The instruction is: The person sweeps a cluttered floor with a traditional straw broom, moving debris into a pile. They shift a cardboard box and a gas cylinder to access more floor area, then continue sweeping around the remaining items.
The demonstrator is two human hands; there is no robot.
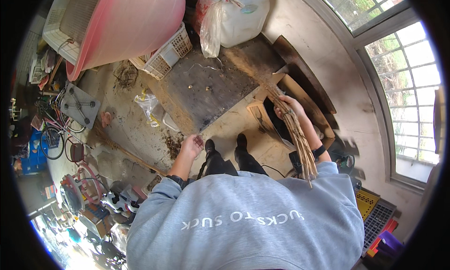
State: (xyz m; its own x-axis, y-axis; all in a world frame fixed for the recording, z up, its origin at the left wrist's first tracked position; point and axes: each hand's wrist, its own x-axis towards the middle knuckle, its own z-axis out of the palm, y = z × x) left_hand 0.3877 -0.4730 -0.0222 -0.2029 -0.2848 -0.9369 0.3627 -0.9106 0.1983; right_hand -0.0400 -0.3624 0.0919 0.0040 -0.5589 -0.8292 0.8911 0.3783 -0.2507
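Note:
My right hand [289, 107] is closed round a straw broom [300, 141] made of bundled stalks. Its soft brush end points forward over a dark board [206, 94] on the floor, while the stalk ends reach back beside my right forearm. Below the broom stands an open cardboard box [300, 92] whose inside is dark. My left hand [192, 145] hangs in front of me with loosely bent fingers and nothing visible in it. Bits of debris and dark dirt [173, 143] lie on the floor near that hand.
Ahead are a big pink tub [136, 26], a white basket [164, 54] and a white plastic container [243, 19]. A long-handled broom [136, 158] and a clear plastic bag [147, 106] lie to the left. A barred window [405, 92] is in the right wall.

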